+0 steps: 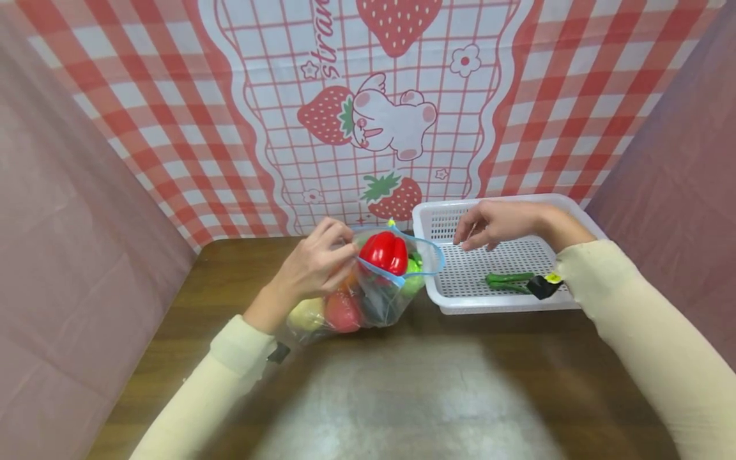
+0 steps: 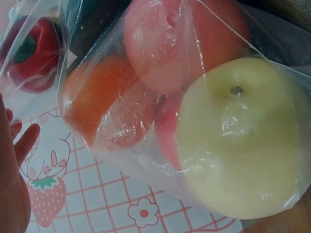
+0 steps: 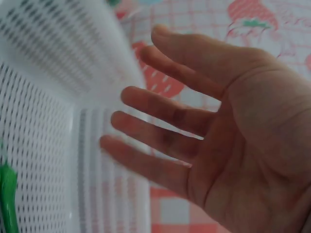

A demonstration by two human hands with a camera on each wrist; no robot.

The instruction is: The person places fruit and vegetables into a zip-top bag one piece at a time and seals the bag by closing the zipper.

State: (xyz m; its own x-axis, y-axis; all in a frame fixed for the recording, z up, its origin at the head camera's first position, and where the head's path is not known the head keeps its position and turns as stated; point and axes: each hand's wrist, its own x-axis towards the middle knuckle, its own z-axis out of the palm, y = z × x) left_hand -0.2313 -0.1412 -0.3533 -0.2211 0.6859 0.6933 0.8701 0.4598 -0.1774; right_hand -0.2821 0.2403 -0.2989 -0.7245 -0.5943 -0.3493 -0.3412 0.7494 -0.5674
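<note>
A clear zip bag [image 1: 376,306] with a blue-edged mouth stands on the table, full of produce. A red bell pepper [image 1: 384,253] lies at its mouth, with something light green beside it. Lower down are a yellow-green fruit [image 2: 243,141], an orange fruit [image 2: 109,104] and a pinkish-red fruit [image 2: 180,43]. My left hand [image 1: 317,259] grips the bag's rim on the left side. Over the white basket [image 1: 500,306] hovers my right hand [image 1: 496,223], palm bare and fingers spread. Beneath it, green chili peppers [image 1: 508,279] lie on the basket floor.
The basket stands at the right rear of the brown wooden table [image 1: 397,383], close to the bag. Behind rises a red-checked strawberry cloth [image 1: 368,185]. Pinkish fabric walls [image 1: 75,255] enclose the left and right sides.
</note>
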